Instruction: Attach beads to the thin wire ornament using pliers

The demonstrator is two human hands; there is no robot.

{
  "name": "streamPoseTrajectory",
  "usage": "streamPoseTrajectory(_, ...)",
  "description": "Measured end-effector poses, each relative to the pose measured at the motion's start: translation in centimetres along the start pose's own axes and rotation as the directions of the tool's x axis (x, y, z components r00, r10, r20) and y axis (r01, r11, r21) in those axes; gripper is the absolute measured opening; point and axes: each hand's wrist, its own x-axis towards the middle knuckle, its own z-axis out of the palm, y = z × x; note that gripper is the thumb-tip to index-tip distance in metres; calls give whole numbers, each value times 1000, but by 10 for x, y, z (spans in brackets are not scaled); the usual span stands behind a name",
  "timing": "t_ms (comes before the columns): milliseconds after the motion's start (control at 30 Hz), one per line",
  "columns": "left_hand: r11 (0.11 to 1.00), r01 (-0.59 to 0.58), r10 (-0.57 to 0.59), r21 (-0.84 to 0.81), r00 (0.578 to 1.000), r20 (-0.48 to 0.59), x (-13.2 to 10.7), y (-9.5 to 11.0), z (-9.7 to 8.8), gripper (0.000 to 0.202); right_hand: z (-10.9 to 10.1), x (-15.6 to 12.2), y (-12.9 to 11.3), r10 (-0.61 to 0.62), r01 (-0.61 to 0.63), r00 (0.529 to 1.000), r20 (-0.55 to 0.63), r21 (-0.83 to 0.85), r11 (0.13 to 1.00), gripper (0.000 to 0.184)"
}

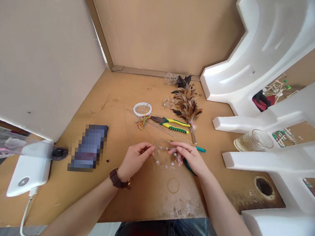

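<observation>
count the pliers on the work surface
2. A yellow-and-green-handled pair lies on the brown board, beside the coloured wires. A teal-handled pair is partly hidden under the right hand. Others could be hidden out of view.

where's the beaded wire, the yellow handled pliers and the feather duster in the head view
beaded wire (167, 148), head view, on the wire between the hands
yellow handled pliers (176, 128), head view, on the lower handle's grip
feather duster (186, 105), head view, on the brown feathers

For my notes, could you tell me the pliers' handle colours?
The pliers are yellow and green, head view.
</observation>
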Motion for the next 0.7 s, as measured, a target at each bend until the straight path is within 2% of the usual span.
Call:
streamPoseTrajectory(200, 1000, 8, -8, 4, 1000, 12, -2, 0, 1, 24, 3, 1, 0, 28, -29, 999, -20, -52, 998, 28)
streamPoseTrajectory(700, 1000, -6, 6, 7, 1000, 10, -3, 4, 1, 23, 4, 0, 0, 33, -35, 999, -39, -66, 997, 29)
